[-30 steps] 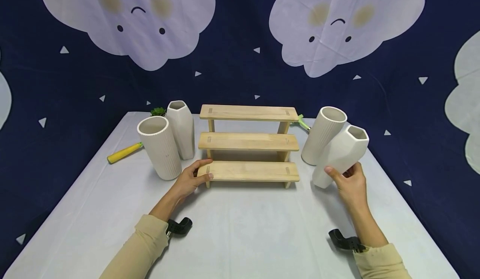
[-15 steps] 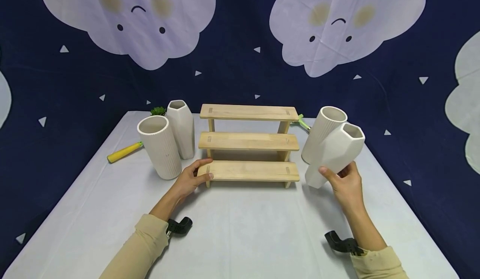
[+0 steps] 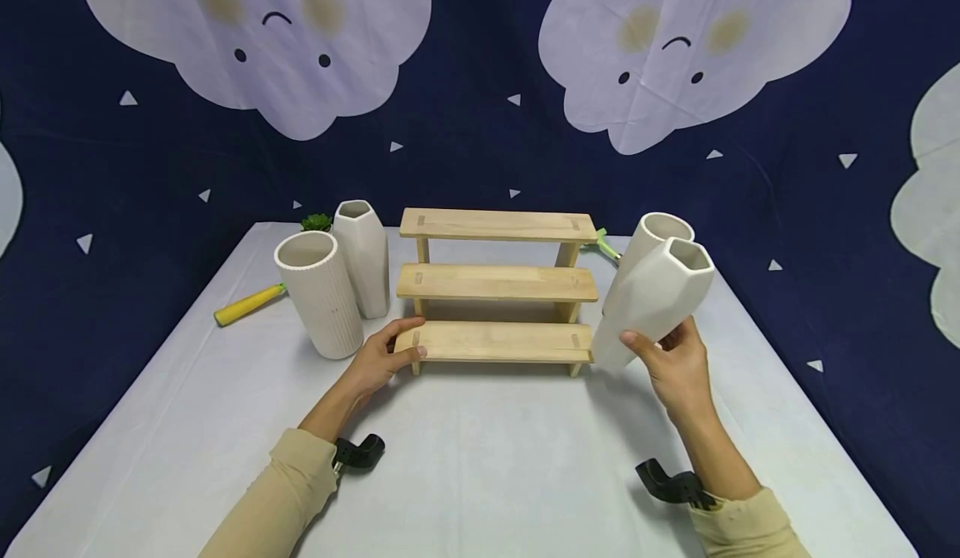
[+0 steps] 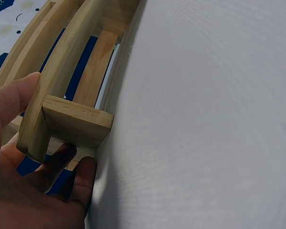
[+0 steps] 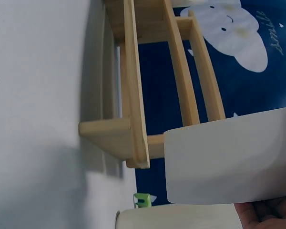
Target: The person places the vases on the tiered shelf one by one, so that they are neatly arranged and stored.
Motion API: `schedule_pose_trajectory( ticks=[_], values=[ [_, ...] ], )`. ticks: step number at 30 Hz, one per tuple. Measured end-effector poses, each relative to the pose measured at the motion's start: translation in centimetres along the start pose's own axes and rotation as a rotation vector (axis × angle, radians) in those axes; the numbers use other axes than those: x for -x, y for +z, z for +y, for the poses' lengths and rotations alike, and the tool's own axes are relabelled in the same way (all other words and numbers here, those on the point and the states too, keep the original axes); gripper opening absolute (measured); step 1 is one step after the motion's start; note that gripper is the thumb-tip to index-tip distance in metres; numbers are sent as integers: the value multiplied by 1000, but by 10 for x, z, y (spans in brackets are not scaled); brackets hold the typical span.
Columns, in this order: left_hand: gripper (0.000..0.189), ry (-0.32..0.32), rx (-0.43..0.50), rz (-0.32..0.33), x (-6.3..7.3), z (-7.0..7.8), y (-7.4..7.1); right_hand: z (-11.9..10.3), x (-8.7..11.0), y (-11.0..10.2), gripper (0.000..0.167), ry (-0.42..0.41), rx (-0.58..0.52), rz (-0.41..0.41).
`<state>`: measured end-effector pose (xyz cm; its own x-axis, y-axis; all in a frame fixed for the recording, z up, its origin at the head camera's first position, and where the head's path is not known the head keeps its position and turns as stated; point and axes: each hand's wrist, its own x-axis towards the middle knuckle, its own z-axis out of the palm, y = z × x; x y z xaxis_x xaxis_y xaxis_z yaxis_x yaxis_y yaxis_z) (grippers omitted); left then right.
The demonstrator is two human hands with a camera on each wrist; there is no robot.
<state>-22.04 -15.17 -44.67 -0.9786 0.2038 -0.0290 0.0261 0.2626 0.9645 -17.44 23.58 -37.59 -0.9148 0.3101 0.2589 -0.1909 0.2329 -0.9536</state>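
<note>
A three-step wooden display shelf (image 3: 495, 341) stands mid-table. My left hand (image 3: 372, 368) grips the left end of its lowest step. In the left wrist view the thumb (image 4: 20, 93) lies on that step, with fingers curled under and beside the end support. My right hand (image 3: 678, 372) holds a white faceted vase (image 3: 663, 291) by its side, thumb in front. The vase leans, mouth up to the right, its base close to the shelf's lower right end. Behind it, partly hidden, is a white ribbed cylindrical vase (image 3: 663, 226); in the right wrist view the held vase's base (image 5: 219, 162) points toward the shelf.
On the left stand another ribbed vase (image 3: 318, 300) and a second faceted vase (image 3: 363, 258). A yellow-handled tool (image 3: 250, 305) lies beside them, and a green plant (image 3: 317, 222) shows behind. A light green tool (image 3: 603, 244) lies behind the shelf's right side.
My right hand has moved left with the faceted vase, bringing it over the ribbed vase in view and up to the shelf's right end. My left hand has stayed on the step.
</note>
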Motion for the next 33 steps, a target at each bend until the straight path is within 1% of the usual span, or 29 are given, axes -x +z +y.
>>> schedule_pose_trajectory(
  ticks=[11, 17, 23, 27, 33],
  values=[
    [56, 6, -4, 3, 2, 3, 0, -4, -2, 14, 65, -13, -10, -54],
    [55, 2, -14, 5, 2, 3, 0, -6, -2, 23, 64, -41, -36, -86],
    [54, 9, -5, 8, 1, 2, 1, -8, -2, 31, 63, -39, -18, -109],
    [55, 9, -15, 10, 2, 2, 1, -8, -3, 37, 63, -46, -14, -125],
    [55, 10, -14, 9, 0, 0, 0, -6, -5, 43, 61, -72, -35, -138]
  ],
)
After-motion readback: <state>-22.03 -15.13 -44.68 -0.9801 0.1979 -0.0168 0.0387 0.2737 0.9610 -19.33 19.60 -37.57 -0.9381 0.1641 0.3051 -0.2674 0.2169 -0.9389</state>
